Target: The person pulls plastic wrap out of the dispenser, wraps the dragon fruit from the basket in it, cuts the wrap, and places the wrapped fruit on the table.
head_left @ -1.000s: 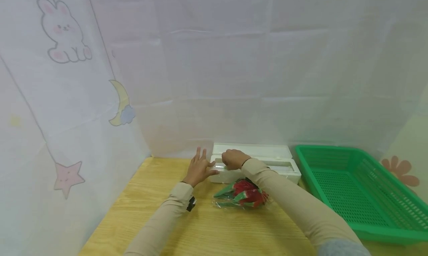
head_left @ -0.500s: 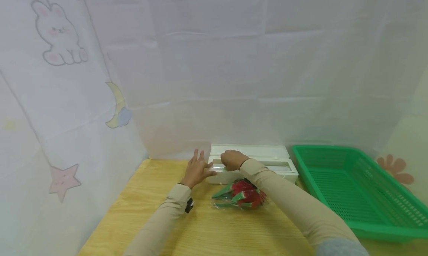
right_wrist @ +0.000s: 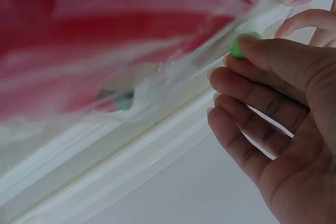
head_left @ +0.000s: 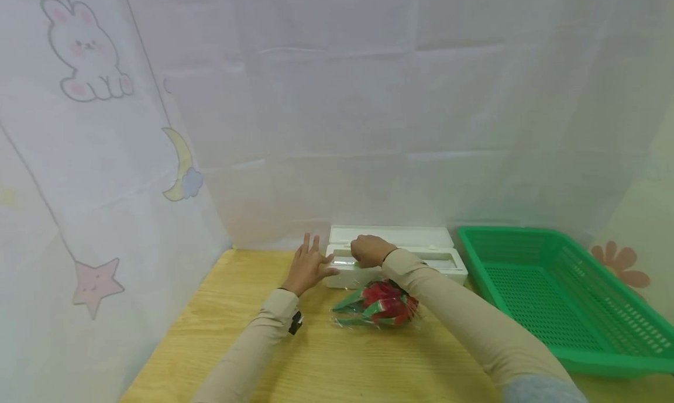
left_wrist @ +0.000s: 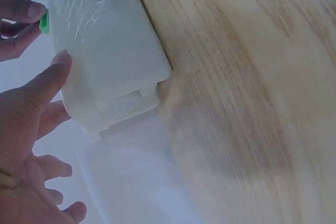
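Observation:
In the head view a long white plastic box, its lid raised behind, stands at the back of the table. It looks like a cling film dispenser; clear film lies over its front face in the left wrist view. My right hand pinches a small green slider at the box's rim between thumb and index finger. At the box's left end, my left hand holds the rim with thumb and index finger, other fingers spread. A red and green item in clear plastic lies before the box.
A large green slotted basket stands to the right of the white box. A printed white sheet hangs behind and to the left of the wooden table. My right forearm crosses above the wrapped item.
The head view has turned slightly right. My right hand has shifted a little rightward along the white box; my left hand stays at its left end.

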`<state>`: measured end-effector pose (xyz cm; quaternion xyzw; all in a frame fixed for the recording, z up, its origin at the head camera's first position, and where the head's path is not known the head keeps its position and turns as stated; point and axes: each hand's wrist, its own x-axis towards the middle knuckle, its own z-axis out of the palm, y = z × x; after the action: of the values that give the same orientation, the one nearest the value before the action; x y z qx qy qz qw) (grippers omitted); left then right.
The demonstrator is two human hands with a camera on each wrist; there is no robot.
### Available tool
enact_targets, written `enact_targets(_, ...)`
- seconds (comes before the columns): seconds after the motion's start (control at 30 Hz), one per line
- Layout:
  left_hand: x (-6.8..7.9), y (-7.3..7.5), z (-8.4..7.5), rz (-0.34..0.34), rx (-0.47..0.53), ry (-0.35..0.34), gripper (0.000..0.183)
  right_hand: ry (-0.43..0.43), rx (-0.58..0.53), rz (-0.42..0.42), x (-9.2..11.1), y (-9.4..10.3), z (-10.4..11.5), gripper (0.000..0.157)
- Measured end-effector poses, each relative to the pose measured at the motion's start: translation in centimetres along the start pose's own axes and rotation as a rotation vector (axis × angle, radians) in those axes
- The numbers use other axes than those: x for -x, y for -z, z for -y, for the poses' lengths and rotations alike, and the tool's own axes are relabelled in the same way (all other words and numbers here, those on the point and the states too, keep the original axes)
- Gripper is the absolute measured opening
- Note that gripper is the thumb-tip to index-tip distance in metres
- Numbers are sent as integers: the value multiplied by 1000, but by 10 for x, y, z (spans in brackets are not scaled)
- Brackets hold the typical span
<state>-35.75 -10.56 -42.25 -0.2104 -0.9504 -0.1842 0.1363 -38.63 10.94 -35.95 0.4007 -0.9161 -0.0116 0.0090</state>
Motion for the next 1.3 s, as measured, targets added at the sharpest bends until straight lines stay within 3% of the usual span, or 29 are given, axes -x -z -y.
enact_targets(0.2, 2, 10, 11, -19, -36, 4, 53, -59, 20, 41, 18, 5, -16, 27)
enact_targets(0.4, 7, 14, 22, -21, -40, 16, 52, 2, 37, -28, 30, 0, -25, 24)
enact_targets(0.53, 8, 7, 21, -1, -38, -15, 53, 33, 79, -49, 42, -4, -28, 28)
enact_targets(0.73, 6, 5, 17, -31, -58, -6, 52, 55, 65, -86, 61, 1, -33, 33)
enact_targets(0.97, 7, 11, 15, -13, -55, -4, 51, -69, 49, -29, 90, 0, -56, 51)
enact_targets(1.07, 9, 11, 15, -18, -53, 15, 50, -55, 20, -56, 102, -3, -66, 55)
enact_targets(1.3, 4, 6, 7, -12, -26, -25, 50, -70, 41, -52, 118, -6, -78, 59)
